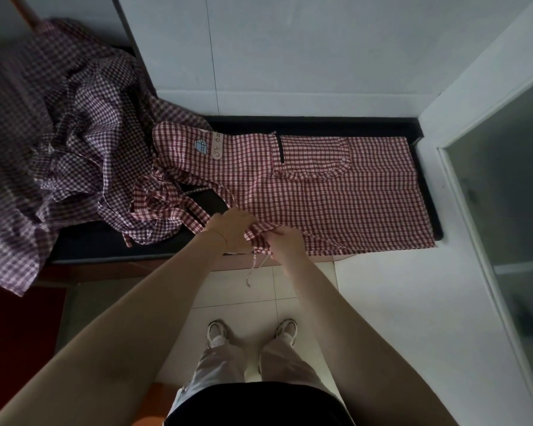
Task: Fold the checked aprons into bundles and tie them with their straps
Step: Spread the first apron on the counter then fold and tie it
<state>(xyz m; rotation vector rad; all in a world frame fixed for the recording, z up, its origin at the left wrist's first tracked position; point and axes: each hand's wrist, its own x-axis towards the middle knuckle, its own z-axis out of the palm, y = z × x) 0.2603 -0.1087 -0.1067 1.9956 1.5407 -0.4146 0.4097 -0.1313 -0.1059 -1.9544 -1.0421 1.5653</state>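
Heap of aprons [53, 124]: unfolded, piled at nine o'clock on the dark counter [84, 244]; all left to do.
Red checked apron [335, 192]: spread flat at three o'clock, not yet bundled.
Strap [250, 270]: untied, dangling at six o'clock.
Left hand [229, 230]: pinching the apron's near edge.
Right hand [285, 241]: gripping the same edge.

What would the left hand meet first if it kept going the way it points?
The left hand points up and right along the forearm, already gripping the edge of the red apron. Going on, it would likely slide over that apron's cloth toward the pocket; depth is unclear.
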